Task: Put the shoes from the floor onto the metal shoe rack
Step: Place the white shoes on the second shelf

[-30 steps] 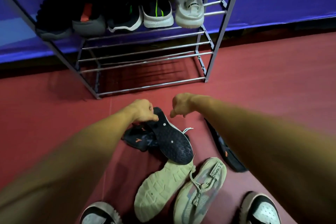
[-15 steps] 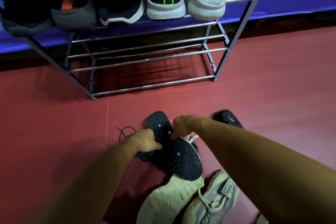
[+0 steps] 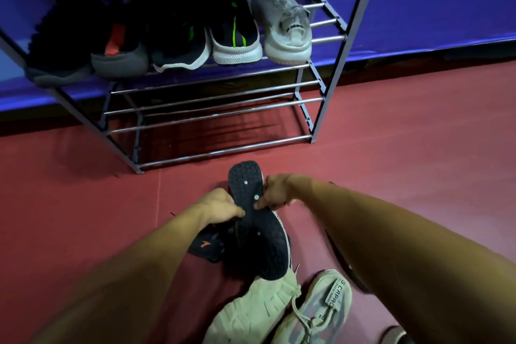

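Note:
A dark shoe is held sole-up in front of the metal shoe rack. My left hand grips its left edge and my right hand pinches its right edge. Under it on the floor lies another black shoe with an orange mark. Closer to me lie two pale grey shoes, one sole-up and one upright with laces. A dark sandal is mostly hidden by my right forearm.
Several shoes, black ones and a grey one, fill the rack's upper shelf. The two lower shelves hold nothing. Red floor stretches to the right of the rack, with a purple wall behind.
Both hands have closed on the dark shoe and lifted its heel end up and toward the rack. My view has tilted up, showing more of the rack.

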